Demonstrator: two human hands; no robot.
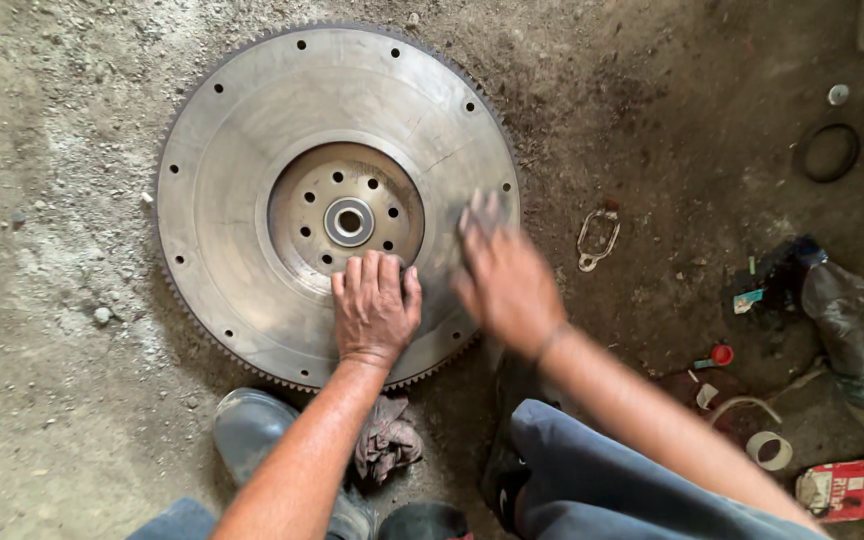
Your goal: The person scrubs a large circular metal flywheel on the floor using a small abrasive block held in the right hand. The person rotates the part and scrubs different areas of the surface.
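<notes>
Two hands on flywheel (pixel 252 150), left hand (pixel 376 305) flat, fingers spread, right hand (pixel 504 275) blurred, grip unclear, rag (pixel 388 440) below on floor (pixel 42 420).

I see flywheel (pixel 252 200): dull grey metal, scuffed matt face, toothed rim | hub bearing (pixel 349 221): shinier steel | floor (pixel 52 420): rough, dusty concrete | rag (pixel 387 440): crumpled, grimy cloth | bottle (pixel 857 335): dirty, creased plastic | box (pixel 840 488): red card
</notes>
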